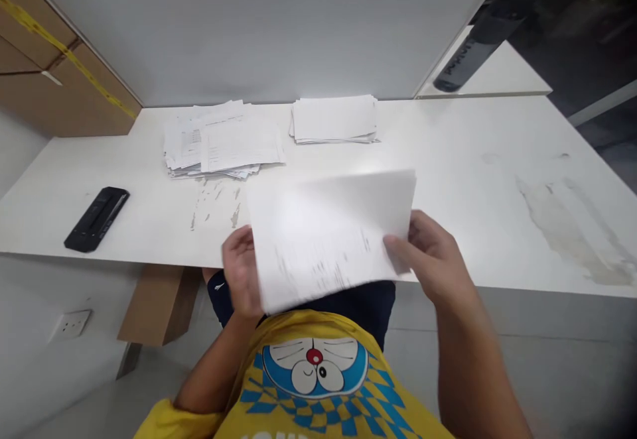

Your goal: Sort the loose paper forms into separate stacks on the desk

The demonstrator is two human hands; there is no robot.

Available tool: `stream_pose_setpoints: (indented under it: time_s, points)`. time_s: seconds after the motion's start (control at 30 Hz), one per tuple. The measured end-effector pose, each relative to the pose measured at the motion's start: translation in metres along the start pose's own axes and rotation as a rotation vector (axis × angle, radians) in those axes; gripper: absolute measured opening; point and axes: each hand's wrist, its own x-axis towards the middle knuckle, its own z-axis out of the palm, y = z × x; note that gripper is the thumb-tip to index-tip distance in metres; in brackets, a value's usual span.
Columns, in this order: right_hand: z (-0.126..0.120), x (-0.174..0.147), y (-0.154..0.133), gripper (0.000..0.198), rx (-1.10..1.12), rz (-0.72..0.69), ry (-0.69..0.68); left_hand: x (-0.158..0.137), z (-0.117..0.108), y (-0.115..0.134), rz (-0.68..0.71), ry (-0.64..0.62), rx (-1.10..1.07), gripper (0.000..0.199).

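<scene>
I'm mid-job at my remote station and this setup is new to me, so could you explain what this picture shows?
There is no machine here: these are a person's two bare hands. The single picture comes from a camera worn on that person's head, looking forward and down. The right hand holds the paper by its right side, thumb on top. The left hand is at the left edge; whether it grips is unclear. The print is blurred. On the white table lie an uneven paper pile at the back left, a neater paper stack to its right, and a flat black object near the front left, which I can't identify.
</scene>
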Motion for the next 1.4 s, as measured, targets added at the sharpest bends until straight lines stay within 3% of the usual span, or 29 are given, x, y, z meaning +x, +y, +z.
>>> stream_pose_setpoints:
  time_s: [0.1, 0.17, 0.23, 0.3, 0.37, 0.47, 0.7, 1.17, 1.4]
  points:
    - [-0.029, -0.044, 0.002, 0.035, -0.005, 0.347, -0.146, -0.008, -0.009, -0.003, 0.033, 0.084, -0.148, 0.057]
    - [-0.037, -0.062, 0.010, 0.038, 0.010, 0.527, -0.158, -0.004, -0.012, -0.016, 0.020, 0.081, -0.077, 0.055]
    - [-0.040, -0.070, 0.019, 0.044, 0.028, 0.628, -0.154, 0.002, -0.011, -0.031, -0.024, -0.095, 0.101, 0.049]
    - [-0.043, -0.073, 0.026, 0.048, 0.044, 0.675, -0.145, 0.009, -0.006, -0.043, -0.017, -0.403, 0.301, 0.043]
    - [-0.046, -0.074, 0.028, 0.050, 0.048, 0.688, -0.115, 0.012, 0.002, -0.051, 0.078, -0.688, 0.486, 0.044]
    - [-0.051, -0.075, 0.029, 0.048, 0.036, 0.682, -0.060, 0.011, 0.015, -0.058, 0.240, -0.876, 0.709, 0.053]
    - [-0.062, -0.076, 0.032, 0.037, -0.006, 0.653, -0.109, 0.003, 0.020, -0.063, 0.393, -0.936, 0.881, 0.068]
    - [-0.068, -0.081, 0.042, 0.044, 0.150, 0.624, -0.115, 0.003, 0.018, -0.056, 0.366, -0.960, 0.939, 0.065]
    - [-0.058, -0.076, 0.032, 0.046, 0.163, 0.657, -0.001, 0.003, 0.019, -0.057, 0.365, -0.954, 0.937, 0.062]
